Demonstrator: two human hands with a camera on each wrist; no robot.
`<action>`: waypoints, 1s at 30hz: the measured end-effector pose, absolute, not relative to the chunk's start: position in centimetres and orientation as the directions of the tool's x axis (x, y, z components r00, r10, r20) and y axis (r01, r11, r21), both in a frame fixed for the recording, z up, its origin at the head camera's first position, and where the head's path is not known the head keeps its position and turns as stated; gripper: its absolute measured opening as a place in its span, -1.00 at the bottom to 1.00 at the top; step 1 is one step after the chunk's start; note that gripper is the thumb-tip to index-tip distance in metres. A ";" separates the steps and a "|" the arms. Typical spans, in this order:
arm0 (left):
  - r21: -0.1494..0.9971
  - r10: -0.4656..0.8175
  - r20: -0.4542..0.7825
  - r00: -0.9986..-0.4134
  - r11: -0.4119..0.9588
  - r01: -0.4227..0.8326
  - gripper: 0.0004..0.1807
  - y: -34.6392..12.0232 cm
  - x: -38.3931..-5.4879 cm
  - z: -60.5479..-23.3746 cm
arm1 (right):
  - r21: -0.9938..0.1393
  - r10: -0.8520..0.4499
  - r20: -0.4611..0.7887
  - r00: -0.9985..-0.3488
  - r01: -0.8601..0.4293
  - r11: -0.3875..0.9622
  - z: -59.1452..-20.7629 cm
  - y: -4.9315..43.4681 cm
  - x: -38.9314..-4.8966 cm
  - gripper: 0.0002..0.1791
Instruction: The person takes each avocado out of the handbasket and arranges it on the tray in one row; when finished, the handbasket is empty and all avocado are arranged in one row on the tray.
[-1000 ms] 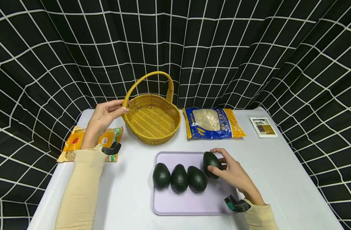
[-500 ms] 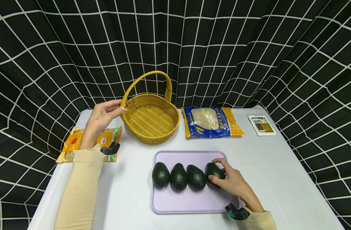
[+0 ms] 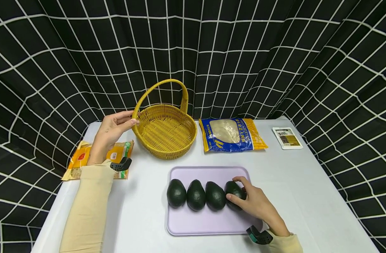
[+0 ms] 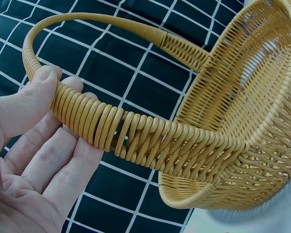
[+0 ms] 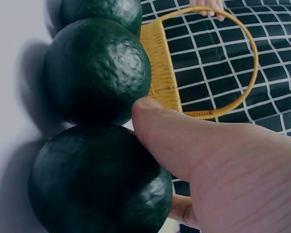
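My left hand [image 3: 112, 128] pinches the handle of a yellow wicker basket [image 3: 169, 135]; the left wrist view shows thumb and fingers on opposite sides of the wrapped handle [image 4: 87, 116]. Nothing lies inside the basket. At the right end of a row of dark green avocados, my right hand [image 3: 254, 200] grips the last avocado [image 3: 234, 191], thumb on its near side and fingers at its far end. Three other avocados [image 3: 215, 196] lie to its left on a lilac tray [image 3: 205, 225]. In the right wrist view the thumb [image 5: 160, 126] lies against the gripped avocado [image 5: 97, 179], its tip by the neighbouring one.
A blue and yellow food packet [image 3: 232, 135] lies right of the basket, and a small white packet [image 3: 287, 138] at the far right. An orange packet [image 3: 77, 160] lies partly under the left forearm. A black gridded curtain [image 3: 167, 42] surrounds the white table [image 3: 142, 203].
My right hand has brought the avocado down and towards me, into line with the other three on the tray. The left hand stays on the basket handle.
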State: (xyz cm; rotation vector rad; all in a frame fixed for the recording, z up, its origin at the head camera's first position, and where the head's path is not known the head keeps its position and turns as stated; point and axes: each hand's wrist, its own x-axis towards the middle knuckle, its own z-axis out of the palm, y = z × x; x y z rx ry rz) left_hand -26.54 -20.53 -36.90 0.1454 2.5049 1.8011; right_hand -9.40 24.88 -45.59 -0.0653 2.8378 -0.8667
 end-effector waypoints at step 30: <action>0.959 0.118 0.030 -0.993 0.276 0.062 -0.46 -19.8 -26.6 -37.5 | -0.569 -0.028 -0.129 -0.991 0.051 0.821 -45.4 26.2 -10.7 -0.37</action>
